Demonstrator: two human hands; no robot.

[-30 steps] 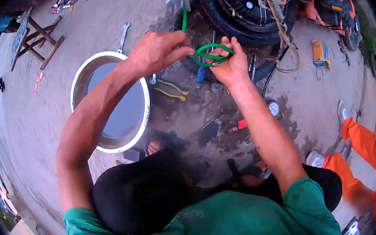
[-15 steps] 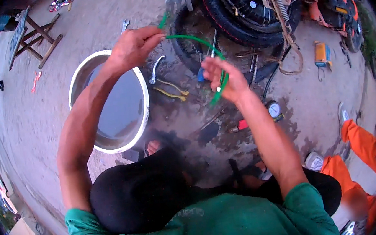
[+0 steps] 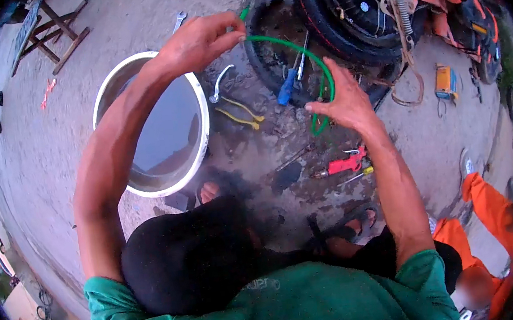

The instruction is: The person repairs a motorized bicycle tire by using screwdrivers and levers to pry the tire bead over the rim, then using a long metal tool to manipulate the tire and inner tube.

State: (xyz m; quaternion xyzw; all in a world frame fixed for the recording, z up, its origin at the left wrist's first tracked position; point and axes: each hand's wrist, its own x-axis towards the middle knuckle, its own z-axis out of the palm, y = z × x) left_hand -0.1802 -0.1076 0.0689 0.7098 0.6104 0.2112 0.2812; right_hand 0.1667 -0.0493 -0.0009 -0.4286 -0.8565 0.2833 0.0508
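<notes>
My left hand (image 3: 206, 41) pinches one part of a thin green cord (image 3: 285, 42) between thumb and fingers, with a short end sticking up beyond the grip. From there the cord arcs rightward and loops down beside my right hand (image 3: 350, 97). That hand has its fingers stretched and its thumb spread apart; the cord runs along its inner side without being gripped. Below the cord, on the wet ground, lie a blue-handled screwdriver (image 3: 287, 87), yellow-handled pliers (image 3: 243, 119) and a curved silver lever (image 3: 219, 82).
A white-rimmed basin (image 3: 163, 191) of water stands under my left forearm. A wheel with a black tyre (image 3: 310, 17) belongs to an orange vehicle at the far right. Nearby are a wrench (image 3: 179, 20), a red tool (image 3: 347, 163), a small box (image 3: 445, 82) and a person in orange trousers (image 3: 492, 198).
My right hand has shifted right and spread its fingers away from the cord. My left hand, still pinching the cord, has moved right and up. The view has shifted slightly.
</notes>
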